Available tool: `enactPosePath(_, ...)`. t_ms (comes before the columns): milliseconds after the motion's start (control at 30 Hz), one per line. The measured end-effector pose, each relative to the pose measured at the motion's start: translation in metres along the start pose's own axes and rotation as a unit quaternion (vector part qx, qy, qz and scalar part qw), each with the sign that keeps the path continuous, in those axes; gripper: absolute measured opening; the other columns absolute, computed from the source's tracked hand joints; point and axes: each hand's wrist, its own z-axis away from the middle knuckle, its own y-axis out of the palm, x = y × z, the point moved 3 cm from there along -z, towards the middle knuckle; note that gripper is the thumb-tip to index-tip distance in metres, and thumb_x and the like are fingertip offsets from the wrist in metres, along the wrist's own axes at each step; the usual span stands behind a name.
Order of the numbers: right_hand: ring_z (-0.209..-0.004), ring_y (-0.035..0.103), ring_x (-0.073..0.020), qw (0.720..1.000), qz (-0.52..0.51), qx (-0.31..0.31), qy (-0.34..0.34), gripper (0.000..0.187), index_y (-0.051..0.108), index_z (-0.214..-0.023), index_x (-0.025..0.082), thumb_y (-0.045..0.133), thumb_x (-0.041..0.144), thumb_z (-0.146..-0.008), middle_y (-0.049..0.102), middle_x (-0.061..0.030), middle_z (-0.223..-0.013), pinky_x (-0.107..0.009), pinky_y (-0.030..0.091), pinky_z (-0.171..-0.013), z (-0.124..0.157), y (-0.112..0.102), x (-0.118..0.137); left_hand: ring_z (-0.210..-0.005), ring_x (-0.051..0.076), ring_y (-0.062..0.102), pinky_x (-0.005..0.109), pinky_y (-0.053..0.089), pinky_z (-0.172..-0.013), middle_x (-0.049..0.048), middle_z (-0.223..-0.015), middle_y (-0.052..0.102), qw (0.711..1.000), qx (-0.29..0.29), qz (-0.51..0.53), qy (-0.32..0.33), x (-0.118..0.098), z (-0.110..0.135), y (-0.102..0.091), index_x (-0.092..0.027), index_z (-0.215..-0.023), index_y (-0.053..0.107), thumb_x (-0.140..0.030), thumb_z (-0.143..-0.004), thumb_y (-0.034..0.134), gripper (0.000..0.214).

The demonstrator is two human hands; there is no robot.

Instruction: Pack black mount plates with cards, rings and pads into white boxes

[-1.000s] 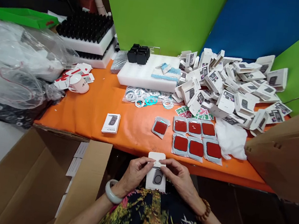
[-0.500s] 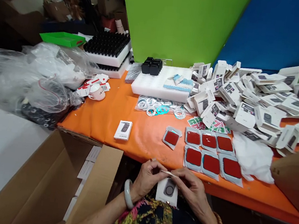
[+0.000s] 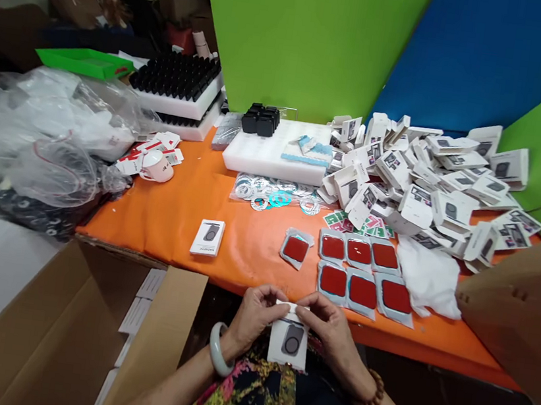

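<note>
A small white box [image 3: 287, 349] with a dark device pictured on its front stands upright between my hands, close to my body. My left hand [image 3: 255, 317] pinches the left side of its top flap. On the other side, my right hand [image 3: 327, 326] pinches the flap's right edge with thumb and fingers. A similar white box [image 3: 207, 237] lies on the orange table [image 3: 244, 252]. Beyond my hands are several square pads with red faces [image 3: 362, 292] in grey wrappers, and a single wrapped red pad [image 3: 295, 249] apart from them.
A heap of white boxes [image 3: 418, 175] covers the table's right side. Left of me is an open cardboard carton [image 3: 155, 320] with white boxes inside. A white foam block [image 3: 276, 157], a pink cup [image 3: 157, 166] and plastic bags [image 3: 60, 135] are farther back. Another carton [image 3: 525, 316] stands right.
The box's top flap has come down from edge-on and now shows its white face under my fingers. My view has turned slightly right, shifting the scene left.
</note>
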Motion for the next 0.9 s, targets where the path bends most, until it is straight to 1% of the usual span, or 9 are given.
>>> enactPosePath(167,-0.056,0.044,-0.0097,0.999,-0.031,0.028,0.022,0.03,0.061,-0.069,0.017,0.069,0.044,-0.075,0.052,0.0028,-0.061,-0.022,0.037,-0.054,0.002,-0.001,-0.004,-0.059,0.01,0.05,0.022,0.038,-0.059,0.0006,-0.063,0.061,0.999,0.032,-0.012,-0.012,0.004,-0.002,-0.006,-0.012,-0.069,0.066,-0.032,-0.065,0.077,0.023)
enactPosePath(367,-0.076,0.059,-0.0171,0.997,0.045,0.065,-0.006,0.029,0.07,-0.089,0.018,0.072,0.042,-0.073,0.068,-0.0045,-0.087,-0.028,0.047,-0.07,0.013,-0.006,-0.008,-0.065,0.012,0.055,0.023,0.042,-0.062,0.0023,-0.072,0.064,0.995,0.035,-0.095,0.019,0.01,0.006,-0.014,-0.013,-0.074,0.066,-0.034,-0.068,0.075,0.024)
enactPosePath(500,-0.067,0.059,-0.0155,0.998,0.022,0.057,0.012,0.03,0.067,-0.086,0.018,0.072,0.043,-0.072,0.067,-0.003,-0.078,-0.027,0.047,-0.062,0.012,-0.005,-0.013,-0.07,0.015,0.058,0.025,0.047,-0.063,0.0039,-0.082,0.063,0.983,0.053,-0.171,0.04,0.007,0.014,-0.006,-0.014,-0.087,0.064,-0.033,-0.076,0.067,0.022)
enactPosePath(567,-0.063,0.056,-0.0141,1.0,0.017,0.014,0.0,0.031,0.065,-0.084,0.018,0.072,0.045,-0.072,0.064,-0.0014,-0.073,-0.025,0.046,-0.058,0.006,-0.004,-0.014,-0.09,0.02,0.061,0.031,0.05,-0.078,0.0079,-0.101,0.062,0.966,0.039,-0.242,0.082,0.002,0.018,0.002,-0.016,-0.101,0.063,-0.028,-0.077,0.063,0.027)
enactPosePath(667,-0.061,0.055,-0.0139,0.998,0.018,-0.032,-0.052,0.033,0.062,-0.085,0.019,0.07,0.047,-0.072,0.061,-0.0002,-0.07,-0.025,0.045,-0.055,-0.007,0.005,-0.007,-0.126,0.029,0.044,0.043,0.04,-0.103,0.0144,-0.135,0.046,0.932,-0.017,-0.341,0.126,-0.004,0.02,0.012,-0.018,-0.127,0.049,-0.027,-0.069,0.071,0.063)
enactPosePath(733,-0.065,0.056,-0.015,0.993,0.053,-0.023,-0.101,0.03,0.062,-0.089,0.019,0.065,0.047,-0.077,0.062,-0.0014,-0.075,-0.027,0.047,-0.059,-0.019,0.014,0.005,-0.132,0.031,0.038,0.047,0.036,-0.107,0.0164,-0.141,0.039,0.907,-0.067,-0.387,0.152,-0.01,0.016,0.013,-0.018,-0.133,0.042,-0.029,-0.069,0.07,0.071)
enactPosePath(800,-0.067,0.057,-0.0156,0.981,0.119,0.006,-0.155,0.03,0.061,-0.099,0.02,0.057,0.045,-0.084,0.063,-0.0031,-0.081,-0.028,0.048,-0.062,-0.032,0.018,0.021,-0.131,0.029,0.04,0.046,0.037,-0.107,0.0158,-0.138,0.042,0.879,-0.114,-0.419,0.198,-0.022,0.01,0.006,-0.018,-0.131,0.043,-0.028,-0.074,0.064,0.061)
enactPosePath(867,-0.071,0.058,-0.0171,0.951,0.214,-0.01,-0.223,0.034,0.057,-0.11,0.02,0.052,0.045,-0.087,0.063,-0.0054,-0.088,-0.031,0.049,-0.066,-0.048,0.01,0.039,-0.129,0.028,0.042,0.045,0.036,-0.108,0.0142,-0.134,0.047,0.844,-0.151,-0.447,0.254,-0.04,0.001,-0.012,-0.018,-0.129,0.045,-0.026,-0.075,0.061,0.056)
enactPosePath(900,-0.076,0.058,-0.0189,0.926,0.271,-0.044,-0.26,0.037,0.054,-0.114,0.019,0.052,0.044,-0.088,0.063,-0.0075,-0.092,-0.033,0.05,-0.071,-0.057,0.001,0.049,-0.128,0.027,0.044,0.044,0.037,-0.108,0.0141,-0.132,0.049,0.826,-0.173,-0.462,0.274,-0.05,-0.004,-0.025,-0.018,-0.129,0.045,-0.026,-0.074,0.061,0.057)
